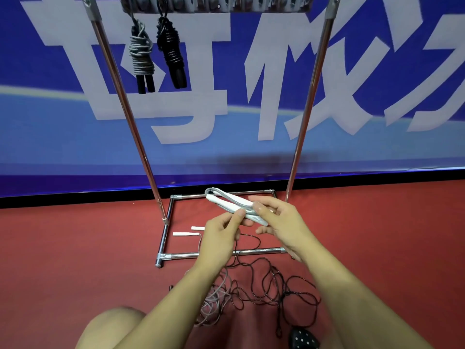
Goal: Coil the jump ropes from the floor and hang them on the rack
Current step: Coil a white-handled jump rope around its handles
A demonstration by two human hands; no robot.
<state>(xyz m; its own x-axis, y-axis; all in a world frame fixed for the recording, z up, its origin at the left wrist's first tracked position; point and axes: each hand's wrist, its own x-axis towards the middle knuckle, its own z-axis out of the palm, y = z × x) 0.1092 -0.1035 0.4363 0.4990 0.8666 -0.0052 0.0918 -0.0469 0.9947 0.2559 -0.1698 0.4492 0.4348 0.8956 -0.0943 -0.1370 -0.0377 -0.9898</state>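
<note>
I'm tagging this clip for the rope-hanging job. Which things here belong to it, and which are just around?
Part of the job:
- white-handled rope held in left hand and right hand
- loose ropes on floor
- two white handles
- rack
- hung coiled ropes

Just around:
- blue banner
- polka-dot object

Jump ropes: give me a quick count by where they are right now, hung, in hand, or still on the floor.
Hung on the rack: 2, grey-corded rope and black rope.
In hand: 1, white-handled rope, held by left hand and right hand.
On the floor: 2, dark cord and second white-handled rope.
Total: 5
</note>
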